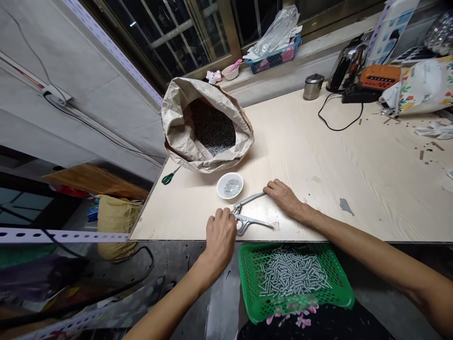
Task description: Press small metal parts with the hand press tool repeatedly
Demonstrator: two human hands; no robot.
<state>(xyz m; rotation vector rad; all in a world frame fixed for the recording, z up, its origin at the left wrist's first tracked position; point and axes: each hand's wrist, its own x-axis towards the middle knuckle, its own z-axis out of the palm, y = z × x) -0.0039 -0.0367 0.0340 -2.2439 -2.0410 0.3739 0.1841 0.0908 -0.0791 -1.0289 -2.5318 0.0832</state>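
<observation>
Silver spring-loaded pliers (249, 221) lie at the front of the table, their two handles spread apart and pointing right. My left hand (220, 233) is closed around the head end, which its fingers hide. At the tip of the upper handle, my right hand (283, 196) pinches with thumb and fingers. Just beyond the pliers stands a white bowl (220, 190) holding small shiny metal pieces. Below the table edge, a green basket (247, 288) rests by the lap, filled with many short metal rods or pins (295, 274).
A large open sack (177, 108) of small metal parts stands behind the bowl. Green-handled scissors (167, 178) lie at the left edge. Farther back right are a metal canister (313, 87), a kettle (348, 63), an orange-black device (378, 78) with a cable, and a flowered bag (424, 89).
</observation>
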